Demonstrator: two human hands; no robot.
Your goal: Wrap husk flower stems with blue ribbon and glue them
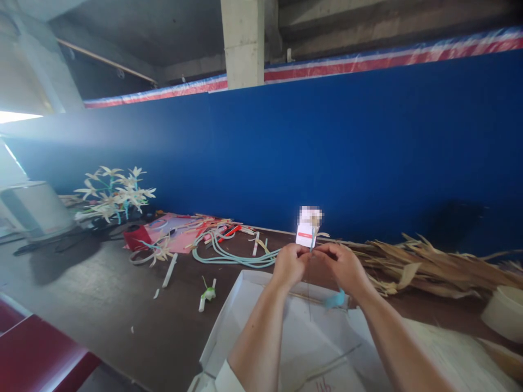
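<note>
My left hand (291, 265) and my right hand (342, 267) meet above the white box lid, fingertips pinched together. Between them is a thin wire stem (309, 296) whose lower end hangs down below the fingers. Light blue wrapping (313, 239) shows on the stem just above the fingertips, with a few pale petal-like strips (323, 234) beside it. Beneath my right hand is a light blue piece of tape or ribbon (335, 299); I cannot tell whether it hangs or lies there. Right behind my fingers stands a lit phone (305, 235), partly blurred out.
The open white box (232, 326) lies before me. Pale blue cords (229, 262), a red roll (136, 238) and pink sheets (171, 231) lie left. Pale flowers (118, 193) stand farther left. Dried husks (412, 267) and a white tub (505, 313) are right. A blue partition (347, 152) rises behind.
</note>
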